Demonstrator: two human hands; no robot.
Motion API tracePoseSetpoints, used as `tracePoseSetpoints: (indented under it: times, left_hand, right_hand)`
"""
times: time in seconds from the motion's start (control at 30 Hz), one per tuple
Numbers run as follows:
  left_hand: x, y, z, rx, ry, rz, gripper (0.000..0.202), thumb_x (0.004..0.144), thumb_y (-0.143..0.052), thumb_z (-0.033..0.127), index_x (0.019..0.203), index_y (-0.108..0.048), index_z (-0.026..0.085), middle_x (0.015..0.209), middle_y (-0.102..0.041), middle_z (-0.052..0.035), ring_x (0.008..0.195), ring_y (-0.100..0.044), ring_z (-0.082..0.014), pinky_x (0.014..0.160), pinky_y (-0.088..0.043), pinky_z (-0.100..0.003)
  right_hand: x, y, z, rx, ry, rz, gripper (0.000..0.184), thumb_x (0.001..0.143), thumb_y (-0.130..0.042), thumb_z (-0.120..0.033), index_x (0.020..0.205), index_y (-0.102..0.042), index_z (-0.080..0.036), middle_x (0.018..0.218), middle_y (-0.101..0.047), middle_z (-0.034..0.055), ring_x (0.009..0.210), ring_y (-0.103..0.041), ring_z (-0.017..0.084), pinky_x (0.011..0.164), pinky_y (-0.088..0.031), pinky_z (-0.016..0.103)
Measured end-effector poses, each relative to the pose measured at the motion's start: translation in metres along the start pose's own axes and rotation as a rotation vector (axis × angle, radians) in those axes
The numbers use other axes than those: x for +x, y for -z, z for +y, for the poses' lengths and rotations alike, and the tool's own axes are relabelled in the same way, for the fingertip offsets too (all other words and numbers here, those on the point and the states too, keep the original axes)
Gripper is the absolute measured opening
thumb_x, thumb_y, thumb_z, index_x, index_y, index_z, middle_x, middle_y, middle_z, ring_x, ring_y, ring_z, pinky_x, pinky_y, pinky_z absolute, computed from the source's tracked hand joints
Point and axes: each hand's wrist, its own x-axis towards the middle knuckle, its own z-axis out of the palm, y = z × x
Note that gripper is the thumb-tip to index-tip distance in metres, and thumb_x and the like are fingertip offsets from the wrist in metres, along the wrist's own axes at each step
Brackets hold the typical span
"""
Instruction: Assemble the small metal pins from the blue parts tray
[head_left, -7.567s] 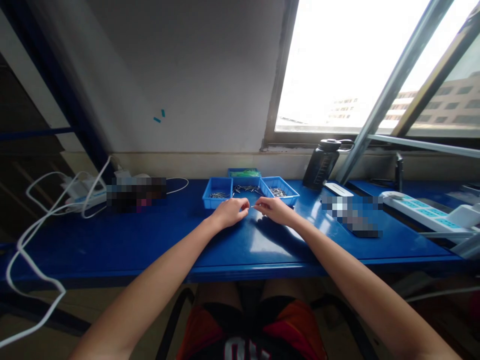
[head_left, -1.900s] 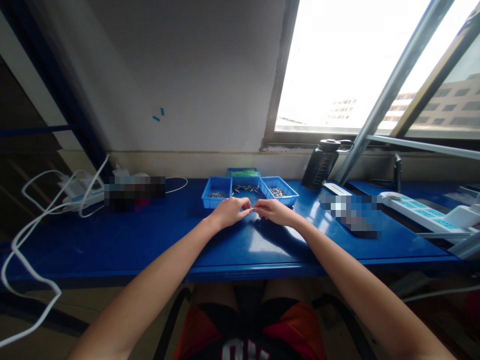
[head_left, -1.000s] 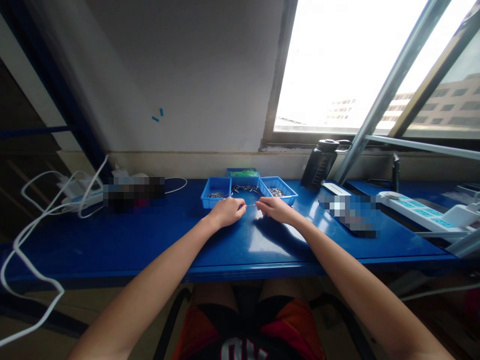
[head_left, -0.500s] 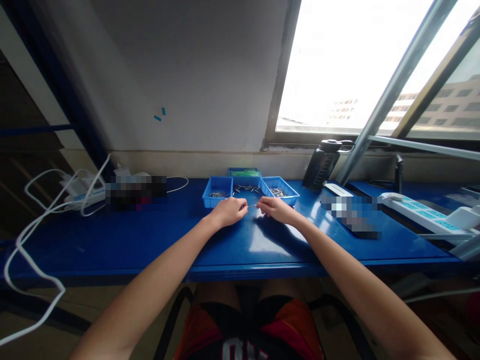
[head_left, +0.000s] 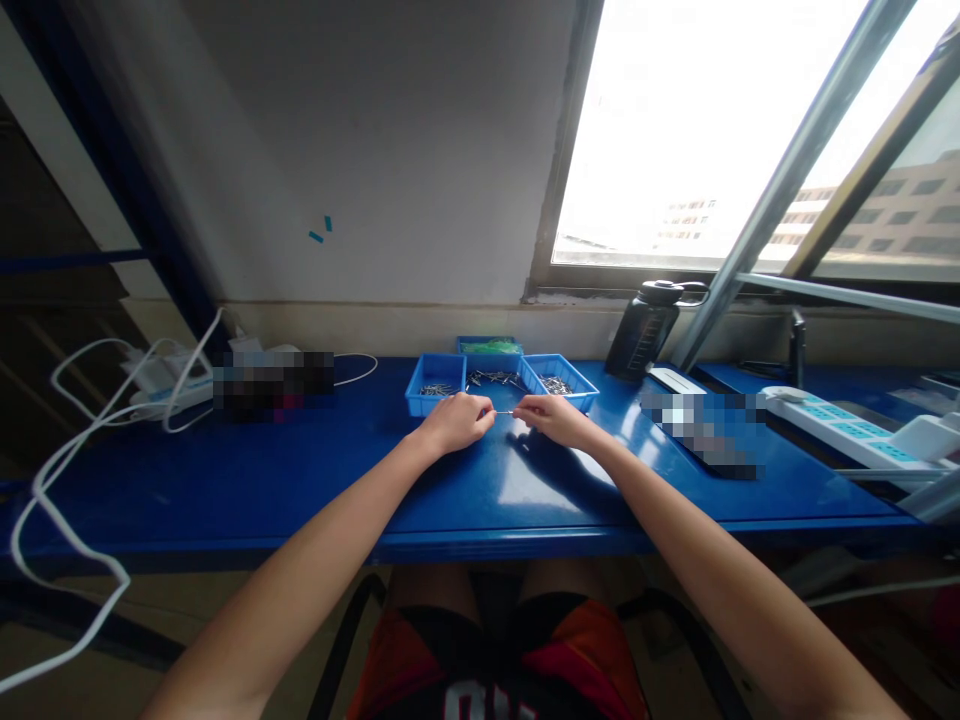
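My left hand (head_left: 459, 422) and my right hand (head_left: 551, 418) rest on the blue bench, fingertips facing each other. Between them they pinch a thin metal pin (head_left: 502, 411), each hand on one end. Just beyond the hands stand three small blue trays: the left tray (head_left: 435, 383), the middle tray (head_left: 491, 380) and the right tray (head_left: 559, 381), each with several small metal parts. A fourth blue tray (head_left: 489, 346) with green pieces sits behind them.
A dark water bottle (head_left: 649, 328) stands at the back right below the window. A white power strip (head_left: 832, 420) lies far right. White cables and chargers (head_left: 150, 385) lie at the left end. The bench front edge (head_left: 480, 545) runs above my knees.
The hands stay at the same spot in front of the trays. Their fingertips drew slightly apart over the last two seconds, with the thin pin showing between them.
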Motion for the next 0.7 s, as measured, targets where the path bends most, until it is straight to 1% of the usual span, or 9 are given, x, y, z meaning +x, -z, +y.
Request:
tracePoseSetpoints:
  times: [0.07, 0.13, 0.27, 0.37, 0.5, 0.6, 0.7]
  left_hand:
    - [0.000, 0.000, 0.001, 0.005, 0.024, -0.002, 0.033, 0.083, -0.036, 0.036, 0.082, -0.063, 0.017, 0.078, -0.065, -0.0068, 0.073, -0.059, -0.0180, 0.062, -0.040, -0.024]
    - [0.000, -0.001, 0.001, 0.011, 0.031, 0.000, 0.034, 0.083, -0.034, 0.036, 0.079, -0.063, 0.017, 0.077, -0.065, -0.0072, 0.072, -0.059, -0.0183, 0.061, -0.040, -0.024]
    - [0.000, -0.003, -0.001, 0.018, 0.053, 0.032, 0.037, 0.085, -0.031, 0.039, 0.084, -0.061, 0.018, 0.078, -0.065, -0.0069, 0.073, -0.059, -0.0192, 0.062, -0.040, -0.026]
    - [0.001, -0.004, -0.002, 0.020, 0.078, 0.048, 0.040, 0.085, -0.030, 0.044, 0.088, -0.060, 0.019, 0.078, -0.064, -0.0070, 0.073, -0.059, -0.0192, 0.061, -0.040, -0.025]
    - [0.002, -0.005, -0.003, 0.034, 0.083, 0.020, 0.038, 0.082, -0.034, 0.046, 0.091, -0.060, 0.020, 0.078, -0.064, -0.0065, 0.073, -0.059, -0.0193, 0.060, -0.041, -0.025]
    - [0.002, -0.006, -0.005, 0.050, 0.089, -0.035, 0.035, 0.081, -0.038, 0.045, 0.091, -0.060, 0.020, 0.081, -0.064, -0.0066, 0.074, -0.059, -0.0195, 0.062, -0.041, -0.025]
    - [0.002, -0.007, -0.006, 0.059, 0.070, -0.083, 0.034, 0.081, -0.038, 0.044, 0.090, -0.060, 0.020, 0.085, -0.064, -0.0071, 0.076, -0.059, -0.0199, 0.064, -0.042, -0.026]
  right_hand:
    - [0.000, -0.001, -0.001, 0.049, -0.018, -0.064, 0.033, 0.082, -0.039, -0.040, 0.076, -0.060, -0.014, 0.061, -0.055, 0.0005, 0.051, -0.047, 0.009, 0.051, -0.036, 0.020]
    - [0.000, -0.002, -0.001, 0.079, -0.017, -0.089, 0.034, 0.083, -0.037, -0.040, 0.075, -0.058, -0.014, 0.060, -0.055, 0.0000, 0.049, -0.046, 0.008, 0.050, -0.037, 0.020]
    - [-0.001, -0.002, -0.004, 0.067, 0.020, -0.030, 0.032, 0.083, -0.038, -0.039, 0.075, -0.057, -0.015, 0.060, -0.055, -0.0003, 0.049, -0.047, 0.008, 0.049, -0.036, 0.019]
    - [-0.003, 0.002, -0.008, -0.017, 0.064, 0.083, 0.029, 0.081, -0.041, -0.039, 0.077, -0.058, -0.015, 0.058, -0.055, -0.0005, 0.050, -0.046, 0.009, 0.050, -0.034, 0.019]
    - [-0.005, 0.008, -0.014, -0.151, 0.119, 0.255, 0.024, 0.079, -0.046, -0.036, 0.081, -0.060, -0.017, 0.058, -0.055, -0.0003, 0.052, -0.046, 0.009, 0.054, -0.035, 0.020]
    - [-0.006, 0.016, -0.010, -0.238, 0.038, 0.384, 0.023, 0.079, -0.045, -0.035, 0.083, -0.061, -0.019, 0.061, -0.058, 0.0009, 0.053, -0.048, 0.010, 0.056, -0.036, 0.021]
    - [-0.007, 0.028, 0.002, -0.354, -0.140, 0.529, 0.024, 0.080, -0.044, -0.035, 0.086, -0.060, -0.019, 0.065, -0.061, 0.0025, 0.058, -0.052, 0.013, 0.057, -0.035, 0.023]
